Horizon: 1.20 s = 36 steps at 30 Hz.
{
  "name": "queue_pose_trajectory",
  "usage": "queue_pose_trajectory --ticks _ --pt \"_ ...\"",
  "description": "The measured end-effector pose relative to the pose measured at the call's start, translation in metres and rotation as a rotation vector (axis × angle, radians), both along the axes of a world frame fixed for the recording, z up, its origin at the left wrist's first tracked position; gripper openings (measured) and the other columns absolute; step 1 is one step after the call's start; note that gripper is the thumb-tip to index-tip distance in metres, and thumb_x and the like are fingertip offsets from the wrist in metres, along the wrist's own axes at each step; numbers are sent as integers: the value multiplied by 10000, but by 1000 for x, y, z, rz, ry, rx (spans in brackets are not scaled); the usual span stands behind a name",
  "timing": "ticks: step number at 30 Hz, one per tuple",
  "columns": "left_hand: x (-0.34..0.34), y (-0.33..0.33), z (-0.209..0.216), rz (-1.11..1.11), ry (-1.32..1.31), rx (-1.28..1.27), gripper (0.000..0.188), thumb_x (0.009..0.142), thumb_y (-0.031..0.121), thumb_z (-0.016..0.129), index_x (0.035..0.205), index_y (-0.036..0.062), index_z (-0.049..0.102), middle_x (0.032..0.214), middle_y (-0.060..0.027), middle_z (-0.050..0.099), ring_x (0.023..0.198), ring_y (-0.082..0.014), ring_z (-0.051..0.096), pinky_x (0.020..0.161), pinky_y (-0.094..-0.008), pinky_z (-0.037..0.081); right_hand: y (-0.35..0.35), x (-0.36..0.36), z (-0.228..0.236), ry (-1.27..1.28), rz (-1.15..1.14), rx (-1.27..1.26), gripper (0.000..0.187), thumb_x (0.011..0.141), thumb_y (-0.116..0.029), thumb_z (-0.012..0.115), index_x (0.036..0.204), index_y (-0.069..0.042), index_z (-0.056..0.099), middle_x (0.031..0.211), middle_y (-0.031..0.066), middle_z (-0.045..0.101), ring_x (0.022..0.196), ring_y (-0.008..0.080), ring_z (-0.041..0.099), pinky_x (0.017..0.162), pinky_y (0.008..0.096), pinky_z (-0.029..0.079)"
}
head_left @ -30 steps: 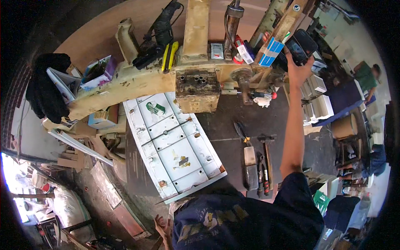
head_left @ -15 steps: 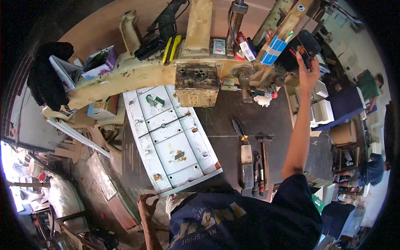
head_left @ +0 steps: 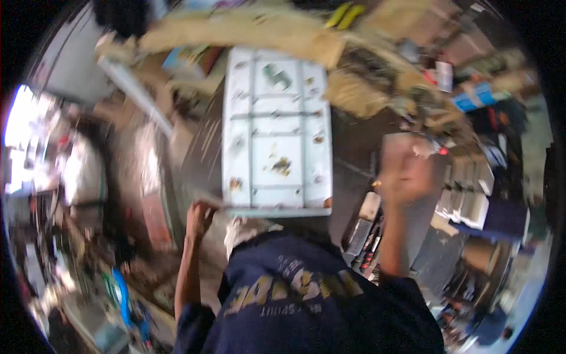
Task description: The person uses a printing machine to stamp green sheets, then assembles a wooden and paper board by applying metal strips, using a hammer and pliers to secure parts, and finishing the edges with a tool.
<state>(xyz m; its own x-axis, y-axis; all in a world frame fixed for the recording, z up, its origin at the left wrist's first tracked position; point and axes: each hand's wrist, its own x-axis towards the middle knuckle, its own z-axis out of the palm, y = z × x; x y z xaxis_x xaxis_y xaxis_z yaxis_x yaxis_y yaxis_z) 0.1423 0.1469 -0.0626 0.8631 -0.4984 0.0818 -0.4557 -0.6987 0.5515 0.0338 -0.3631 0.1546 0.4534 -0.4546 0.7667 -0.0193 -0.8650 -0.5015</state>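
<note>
A white ribbed panel (head_left: pixel 277 147) lies on the dark worktable (head_left: pixel 203 159), with brown stains and a green patch on its face. Close to its near left corner is my left hand (head_left: pixel 202 217), fingers curled together; whatever they may hold is too small and blurred to make out. My right hand (head_left: pixel 407 168) is raised over the table to the right of the panel, smeared by motion, so its fingers and any contents cannot be read. Below it lie several hand tools (head_left: pixel 368 242) beside a pale block (head_left: pixel 369 204).
A worn beige machine beam (head_left: pixel 247 35) crosses the far side, with yellow-handled cutters (head_left: pixel 345 16) on it. A blue box (head_left: pixel 473 97) stands far right. White trays (head_left: pixel 469 206) sit at the right. A white strip (head_left: pixel 135 94) slants at the left.
My right hand has come back from the dark container at the far right, down over the table. The view has turned, so the panel now looks straighter. My left hand stays near the panel's corner.
</note>
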Motion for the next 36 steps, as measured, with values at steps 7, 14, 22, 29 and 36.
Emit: queue_pose_trajectory --ticks 7,14,22,29,36 --pt "3 -44 52 -88 -22 57 142 815 120 723 948 83 753 1063 -74 712 1052 -290 627 939 -395 496 197 35 -174 979 938 -38 325 817 -315 731 912 -12 662 926 150 638 981 316 598 879 441 467" --pt "-3 -43 37 -293 -31 158 273 742 117 715 1009 66 739 1138 -52 701 1166 -225 577 1009 -375 447 221 16 -207 769 837 -289 106 784 -91 609 855 -21 643 885 131 621 904 277 593 792 398 496" --pt "5 -46 63 -521 -40 424 289 788 83 625 1070 29 658 1260 -76 662 1393 -214 453 1180 -469 261 220 15 -207 693 899 -179 151 764 -49 598 902 12 609 943 167 666 936 315 659 862 408 539" --pt "4 -46 62 -398 -42 414 492 829 226 723 1258 29 583 1366 -88 594 1450 -261 359 1189 -627 108 221 7 -194 809 811 -130 373 796 -253 742 976 21 563 906 204 664 883 381 665 838 444 538" --pt "70 41 133 38 -8 -829 631 836 212 764 1396 45 525 1309 -169 644 1257 -287 579 1106 -463 375 225 26 -117 594 541 383 110 893 -42 691 1000 -18 677 1009 121 730 940 272 696 843 371 534"
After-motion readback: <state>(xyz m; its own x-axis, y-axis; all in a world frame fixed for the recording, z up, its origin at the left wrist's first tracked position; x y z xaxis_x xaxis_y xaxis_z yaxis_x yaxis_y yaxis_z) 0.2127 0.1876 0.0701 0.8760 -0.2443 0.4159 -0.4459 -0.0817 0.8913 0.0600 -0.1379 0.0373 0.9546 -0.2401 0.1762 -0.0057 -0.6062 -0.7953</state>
